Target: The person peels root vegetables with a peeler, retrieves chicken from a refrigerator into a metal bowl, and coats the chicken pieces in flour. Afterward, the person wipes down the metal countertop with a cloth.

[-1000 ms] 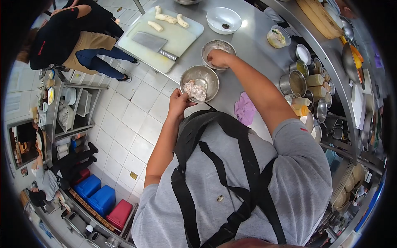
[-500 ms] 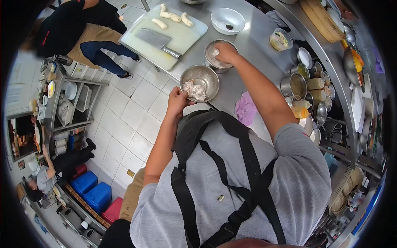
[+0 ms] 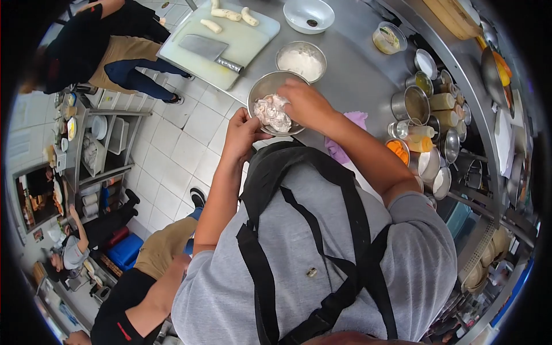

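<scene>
My left hand [image 3: 242,133] grips the near left rim of a steel bowl [image 3: 265,86] at the counter's edge, with thumb over the rim. Inside lie moist pale chunks [image 3: 271,114], perhaps meat, dusted with white powder. My right hand [image 3: 306,104] reaches over the right side of this bowl. Its bunched fingers are down by the chunks, and what they hold, if anything, is hidden. Just beyond stands a second steel bowl [image 3: 279,57] with white powder [image 3: 301,64] in it.
A cutting board [image 3: 253,49] with a cleaver [image 3: 201,47] and several pale peeled pieces [image 3: 230,15] lies at the far left. Behind are a white bowl [image 3: 310,12] and a tub [image 3: 390,38]. A purple cloth [image 3: 339,150] sits beneath my right forearm. Co-workers stand left [image 3: 123,52] and lower left [image 3: 138,293].
My right hand has moved from the powder bowl to the bowl of chunks. My left hand keeps its hold on the rim. Another person has come in at the lower left.
</scene>
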`<action>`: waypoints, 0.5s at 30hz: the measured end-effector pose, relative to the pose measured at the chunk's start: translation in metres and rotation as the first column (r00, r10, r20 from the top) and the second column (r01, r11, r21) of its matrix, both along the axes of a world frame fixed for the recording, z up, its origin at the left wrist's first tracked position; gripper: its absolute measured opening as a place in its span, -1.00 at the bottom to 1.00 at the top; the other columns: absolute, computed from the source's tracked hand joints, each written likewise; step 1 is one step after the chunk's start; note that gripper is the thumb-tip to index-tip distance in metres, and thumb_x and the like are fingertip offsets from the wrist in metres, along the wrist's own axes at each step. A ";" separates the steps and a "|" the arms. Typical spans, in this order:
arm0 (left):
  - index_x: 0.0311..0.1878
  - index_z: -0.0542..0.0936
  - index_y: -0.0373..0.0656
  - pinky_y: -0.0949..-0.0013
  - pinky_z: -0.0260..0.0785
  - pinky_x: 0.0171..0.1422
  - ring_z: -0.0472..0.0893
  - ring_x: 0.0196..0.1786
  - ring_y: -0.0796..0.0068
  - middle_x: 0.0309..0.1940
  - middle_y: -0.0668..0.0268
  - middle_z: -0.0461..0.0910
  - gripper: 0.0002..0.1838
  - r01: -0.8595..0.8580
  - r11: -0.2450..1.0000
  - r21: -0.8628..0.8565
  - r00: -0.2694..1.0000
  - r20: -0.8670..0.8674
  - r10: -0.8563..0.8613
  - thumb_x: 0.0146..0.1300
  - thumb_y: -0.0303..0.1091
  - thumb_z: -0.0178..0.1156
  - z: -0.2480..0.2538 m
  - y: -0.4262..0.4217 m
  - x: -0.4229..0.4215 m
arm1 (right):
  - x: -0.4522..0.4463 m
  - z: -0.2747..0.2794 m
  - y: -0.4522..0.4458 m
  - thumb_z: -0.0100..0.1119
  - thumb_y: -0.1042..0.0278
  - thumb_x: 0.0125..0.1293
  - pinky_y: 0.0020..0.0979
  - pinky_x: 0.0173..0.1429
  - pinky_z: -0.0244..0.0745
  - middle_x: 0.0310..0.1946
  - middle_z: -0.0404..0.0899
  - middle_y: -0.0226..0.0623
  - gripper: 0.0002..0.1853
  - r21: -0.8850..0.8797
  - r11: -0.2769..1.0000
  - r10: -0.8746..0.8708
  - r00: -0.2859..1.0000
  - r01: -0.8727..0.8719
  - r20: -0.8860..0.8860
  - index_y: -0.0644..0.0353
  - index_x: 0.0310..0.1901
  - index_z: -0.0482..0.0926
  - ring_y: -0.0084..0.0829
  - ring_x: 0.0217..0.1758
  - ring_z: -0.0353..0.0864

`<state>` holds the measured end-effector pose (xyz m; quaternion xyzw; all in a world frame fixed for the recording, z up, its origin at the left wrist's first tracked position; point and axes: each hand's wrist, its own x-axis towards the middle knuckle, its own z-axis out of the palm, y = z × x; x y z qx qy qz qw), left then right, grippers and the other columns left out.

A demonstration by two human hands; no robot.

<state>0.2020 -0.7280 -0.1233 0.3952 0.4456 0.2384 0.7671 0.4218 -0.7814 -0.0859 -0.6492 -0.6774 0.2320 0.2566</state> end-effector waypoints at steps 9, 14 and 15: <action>-0.15 0.50 -0.23 0.29 0.79 -0.18 0.74 -0.26 0.38 -0.23 0.23 0.65 -0.89 0.149 0.989 -0.009 0.989 -0.019 -0.149 0.29 -0.54 0.19 0.025 -0.015 0.049 | 0.050 0.041 -0.040 0.24 0.50 0.44 -0.44 -0.03 0.58 -0.10 0.69 -0.30 -0.81 -0.004 0.949 -0.258 0.767 0.317 -0.587 0.38 -0.01 0.69 -0.56 -0.11 0.67; -0.19 0.47 -0.23 0.27 0.78 -0.21 0.74 -0.25 0.37 -0.20 0.21 0.65 -0.90 0.297 0.954 0.029 0.955 -0.006 -0.297 0.31 -0.57 0.19 0.046 -0.001 0.096 | 0.068 0.018 -0.057 0.19 0.47 0.51 -0.43 -0.02 0.66 -0.12 0.75 -0.27 -0.79 -0.236 0.878 -0.290 0.070 0.417 -0.955 0.40 0.04 0.68 -0.54 -0.12 0.72; -0.17 0.49 -0.23 0.25 0.79 -0.19 0.76 -0.23 0.35 -0.20 0.21 0.66 -0.91 0.336 0.941 0.026 0.942 -0.010 -0.336 0.31 -0.55 0.19 0.045 0.008 0.107 | 0.076 0.027 -0.065 0.11 0.44 0.57 -0.34 0.13 0.67 0.02 0.70 -0.25 -0.72 -0.205 0.896 -0.193 -0.069 0.395 -0.979 0.35 0.20 0.57 -0.41 0.04 0.73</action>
